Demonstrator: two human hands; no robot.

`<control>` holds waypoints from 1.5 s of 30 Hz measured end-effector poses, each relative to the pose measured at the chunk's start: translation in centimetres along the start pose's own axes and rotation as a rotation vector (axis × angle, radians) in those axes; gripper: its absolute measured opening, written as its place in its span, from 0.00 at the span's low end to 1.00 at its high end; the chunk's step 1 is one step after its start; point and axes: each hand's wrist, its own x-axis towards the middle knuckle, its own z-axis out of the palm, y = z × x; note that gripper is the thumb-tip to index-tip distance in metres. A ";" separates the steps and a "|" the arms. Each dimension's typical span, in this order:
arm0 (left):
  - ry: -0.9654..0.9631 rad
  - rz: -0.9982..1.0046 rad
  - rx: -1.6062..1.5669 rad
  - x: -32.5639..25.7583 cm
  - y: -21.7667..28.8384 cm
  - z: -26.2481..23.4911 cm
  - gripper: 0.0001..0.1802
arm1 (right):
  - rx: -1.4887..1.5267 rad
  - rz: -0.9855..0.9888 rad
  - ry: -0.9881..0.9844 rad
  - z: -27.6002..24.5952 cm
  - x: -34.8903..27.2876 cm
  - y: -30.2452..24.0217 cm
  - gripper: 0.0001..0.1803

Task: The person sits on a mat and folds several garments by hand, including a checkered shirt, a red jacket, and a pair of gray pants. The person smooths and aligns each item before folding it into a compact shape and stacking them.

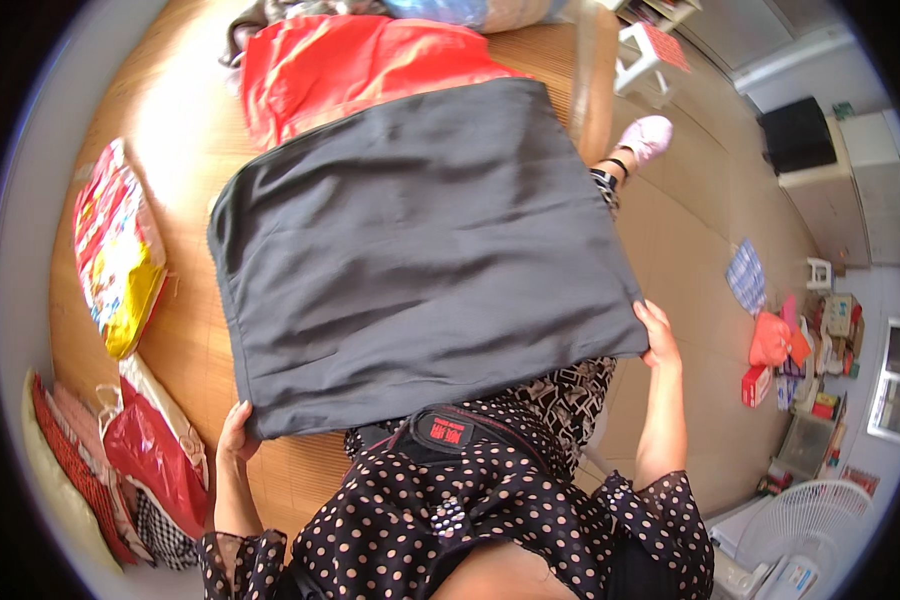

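A large dark grey rectangular cloth (420, 260) is spread out in front of me, with soft wrinkles across it and seamed edges. It looks like a pillowcase, though its opening cannot be made out. My left hand (236, 433) grips its near left corner, thumb on top and the other fingers mostly hidden underneath. At its near right corner, my right hand (659, 336) pinches the edge in the same way. The near edge hangs over my lap. Beyond the far edge lies a bright red cloth (360, 70), partly covered by the grey one.
Left on the wooden surface (195, 290) lie a red and yellow plastic bag (120, 250), a dark red bag (155, 450) and several folded fabrics (75, 470). A red-topped stool (655, 55) stands far right. A white fan (805, 535) is at the near right.
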 end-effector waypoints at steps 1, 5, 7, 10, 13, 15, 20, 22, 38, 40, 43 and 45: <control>0.007 -0.009 0.019 0.0 0.0 0.2 0.28 | -0.036 0.001 -0.066 -0.1 -0.2 0.1 0.22; -0.014 -0.028 0.122 -0.1 1.0 0.6 0.28 | 0.044 -0.053 -0.075 -1.3 -0.5 0.8 0.24; -0.031 0.082 0.107 -1.0 3.5 2.0 0.27 | 0.180 -0.177 0.155 -3.5 -0.8 0.4 0.26; -0.077 0.176 0.100 -2.8 6.4 2.7 0.27 | 0.168 -0.413 -0.040 -4.4 -2.5 -2.4 0.29; -0.034 0.079 0.125 -3.8 5.4 3.3 0.26 | 0.047 -0.333 -0.135 -4.8 -3.6 -3.3 0.28; -0.003 -0.054 0.152 -3.6 3.2 1.8 0.25 | -0.037 -0.254 -0.098 -5.2 -3.2 -2.3 0.28; -0.019 -0.095 0.125 -2.6 1.3 2.3 0.30 | 0.023 -0.258 -0.003 1.2 -4.5 -3.3 0.26; -0.031 -0.070 0.099 -2.5 2.3 2.4 0.36 | 0.034 -0.260 -0.032 1.0 -3.9 -3.8 0.21; -0.162 0.398 -0.396 0.0 4.7 4.8 0.24 | 0.451 -0.308 -0.377 -1.7 -1.0 -5.0 0.27; -0.167 0.413 -0.373 0.2 4.6 5.2 0.27 | 0.472 -0.351 -0.367 -1.0 -0.6 -4.7 0.29; -0.020 0.361 -0.018 0.2 5.0 5.7 0.30 | 0.444 -0.359 -0.383 0.7 -0.6 -5.3 0.29; 0.090 0.342 0.155 0.5 5.0 5.5 0.29 | 0.359 -0.386 -0.319 1.5 -0.6 -5.4 0.27</control>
